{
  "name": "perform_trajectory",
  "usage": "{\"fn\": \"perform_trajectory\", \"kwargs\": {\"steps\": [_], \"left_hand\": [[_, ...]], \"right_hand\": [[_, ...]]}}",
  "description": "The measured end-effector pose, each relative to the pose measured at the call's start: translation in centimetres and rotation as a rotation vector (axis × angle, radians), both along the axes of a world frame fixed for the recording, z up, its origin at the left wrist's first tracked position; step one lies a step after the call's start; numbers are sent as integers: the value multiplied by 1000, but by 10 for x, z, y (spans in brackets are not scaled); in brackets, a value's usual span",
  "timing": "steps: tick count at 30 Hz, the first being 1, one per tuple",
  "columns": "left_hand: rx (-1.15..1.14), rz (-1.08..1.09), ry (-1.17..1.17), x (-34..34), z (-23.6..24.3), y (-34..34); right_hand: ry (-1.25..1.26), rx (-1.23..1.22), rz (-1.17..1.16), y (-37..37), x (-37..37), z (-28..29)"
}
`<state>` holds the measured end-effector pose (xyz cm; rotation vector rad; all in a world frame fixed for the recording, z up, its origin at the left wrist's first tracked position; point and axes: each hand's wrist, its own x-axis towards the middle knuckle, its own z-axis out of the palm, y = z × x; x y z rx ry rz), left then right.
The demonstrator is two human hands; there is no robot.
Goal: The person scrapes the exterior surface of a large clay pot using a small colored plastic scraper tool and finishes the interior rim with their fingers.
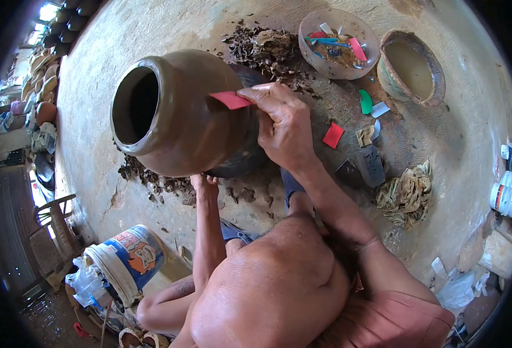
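A brown pot (201, 116) sits left of centre on a dark base (241, 165), mouth facing left. The right hand (282, 119) pinches a red card (229, 100) flat against its side, probably so the card follows the curve. The left hand (205, 183) is at the pot's lower edge, perhaps steadying it; its grip is hidden, so I cannot tell. A water bowl (390, 81) stands near, seemingly for easy reach.

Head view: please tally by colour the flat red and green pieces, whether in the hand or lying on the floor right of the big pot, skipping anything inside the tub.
Red: 2 (held red piece in the right hand; loose red piece on the floor)
Green: 1 (green piece on the floor)
Total: 3
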<state>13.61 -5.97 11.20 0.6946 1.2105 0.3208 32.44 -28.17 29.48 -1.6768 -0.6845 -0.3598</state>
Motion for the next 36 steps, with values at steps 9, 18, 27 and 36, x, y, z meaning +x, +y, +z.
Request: {"fn": "perform_trajectory", "kwargs": {"steps": [9, 18, 27, 36], "left_hand": [[167, -558, -184, 6, 7, -142], [-169, -7, -195, 10, 6, -45], [186, -257, -317, 62, 42, 10], [335, -200, -237, 27, -8, 52]], "right_hand": [[39, 13, -18, -11, -21, -8], [65, 51, 58, -18, -38, -16], [104, 105, 48, -20, 4, -33], [199, 105, 128, 27, 96, -54]]}}
